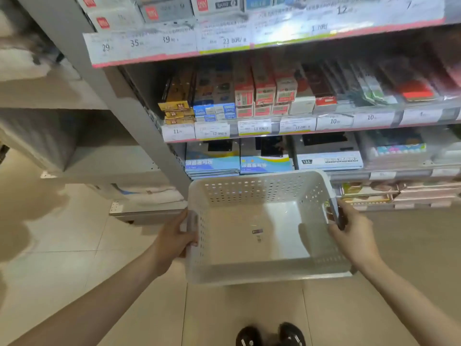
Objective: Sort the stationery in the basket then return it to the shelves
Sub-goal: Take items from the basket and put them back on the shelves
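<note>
A white perforated plastic basket [252, 191] hangs in the air in front of the shelves, at about waist height. Its inside holds nothing but a small sticker on the floor of it. My left hand [178, 236] grips the basket's left rim. My right hand [349, 229] grips the right rim. The shelves [274, 128] ahead carry rows of boxed stationery behind price labels.
The shelf unit's grey upright post [119, 96] runs down on the left. Flat boxed drawing boards [239, 158] lie on the shelf right behind the basket. Below is beige tiled floor [74, 233], with my dark shoes [272, 335] at the bottom edge.
</note>
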The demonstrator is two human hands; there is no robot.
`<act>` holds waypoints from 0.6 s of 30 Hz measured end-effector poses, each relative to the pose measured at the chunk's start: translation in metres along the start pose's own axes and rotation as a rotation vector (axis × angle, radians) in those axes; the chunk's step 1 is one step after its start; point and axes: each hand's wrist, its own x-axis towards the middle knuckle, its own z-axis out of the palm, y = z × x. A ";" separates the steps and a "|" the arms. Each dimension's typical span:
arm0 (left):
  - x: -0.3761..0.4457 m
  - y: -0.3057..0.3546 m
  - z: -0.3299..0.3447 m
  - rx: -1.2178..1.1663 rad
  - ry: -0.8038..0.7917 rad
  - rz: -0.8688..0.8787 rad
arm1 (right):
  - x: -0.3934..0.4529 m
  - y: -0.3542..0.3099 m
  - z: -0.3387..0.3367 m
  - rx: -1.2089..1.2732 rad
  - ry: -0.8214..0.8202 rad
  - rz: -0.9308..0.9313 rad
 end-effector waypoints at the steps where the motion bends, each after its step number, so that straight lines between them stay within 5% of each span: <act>1: 0.014 -0.018 0.006 -0.005 0.018 -0.018 | 0.003 0.015 0.016 -0.002 -0.014 0.006; 18: 0.258 -0.273 0.097 0.073 0.112 -0.120 | 0.070 0.256 0.281 -0.009 -0.108 0.059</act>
